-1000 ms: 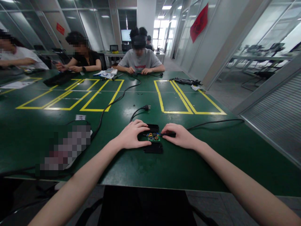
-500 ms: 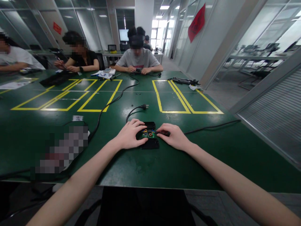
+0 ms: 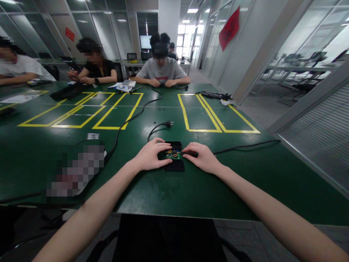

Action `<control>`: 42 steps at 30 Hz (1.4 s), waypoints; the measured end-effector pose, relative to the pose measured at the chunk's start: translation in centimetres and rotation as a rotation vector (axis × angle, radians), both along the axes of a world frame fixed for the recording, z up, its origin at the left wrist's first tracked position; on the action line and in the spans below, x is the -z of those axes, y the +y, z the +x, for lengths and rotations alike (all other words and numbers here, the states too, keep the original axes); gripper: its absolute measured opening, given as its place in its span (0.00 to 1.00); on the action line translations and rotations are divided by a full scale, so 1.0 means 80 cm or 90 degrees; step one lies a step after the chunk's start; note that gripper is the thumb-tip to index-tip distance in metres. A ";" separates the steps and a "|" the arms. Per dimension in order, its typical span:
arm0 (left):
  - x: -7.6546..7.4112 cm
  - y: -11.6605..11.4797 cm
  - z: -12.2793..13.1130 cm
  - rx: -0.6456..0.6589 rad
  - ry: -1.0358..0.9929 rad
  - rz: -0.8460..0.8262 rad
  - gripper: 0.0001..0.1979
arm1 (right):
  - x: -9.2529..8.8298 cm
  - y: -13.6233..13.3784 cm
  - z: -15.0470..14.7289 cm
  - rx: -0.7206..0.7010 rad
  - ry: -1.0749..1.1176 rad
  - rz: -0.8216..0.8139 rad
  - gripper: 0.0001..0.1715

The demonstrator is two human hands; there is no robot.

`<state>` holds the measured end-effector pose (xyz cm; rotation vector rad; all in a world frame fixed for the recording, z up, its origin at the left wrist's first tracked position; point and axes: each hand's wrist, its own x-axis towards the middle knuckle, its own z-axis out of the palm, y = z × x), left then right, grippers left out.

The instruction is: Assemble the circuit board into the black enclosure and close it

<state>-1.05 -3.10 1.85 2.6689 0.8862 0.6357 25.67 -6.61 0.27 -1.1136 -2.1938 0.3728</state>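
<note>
A small green circuit board (image 3: 172, 155) with copper-coloured coils lies between two black casing halves, one behind it (image 3: 174, 145) and one in front (image 3: 174, 166). My left hand (image 3: 150, 155) curves round the board's left side, its thumb and fingers holding the board and reaching the casing edges. From the right, my right hand (image 3: 202, 157) pinches a dark, slim piece (image 3: 191, 153) at the end of the black cable (image 3: 247, 146). Blue wire shows between this piece and the board; the exact contact is too small to make out.
A black plug (image 3: 169, 124) lies behind the board. To the left are a blurred power strip (image 3: 79, 171) and a long cable (image 3: 131, 118). Yellow tape outlines mark the green table (image 3: 152, 196). Several people sit across it; a folded black stand (image 3: 214, 95) lies at the back right.
The whole view has shifted slightly. Both my hands keep nearly the same place around the board, with no clear change in their hold.
</note>
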 end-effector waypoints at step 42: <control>-0.014 -0.011 0.004 -0.104 0.128 -0.042 0.28 | -0.018 -0.023 -0.008 -0.149 0.047 0.060 0.04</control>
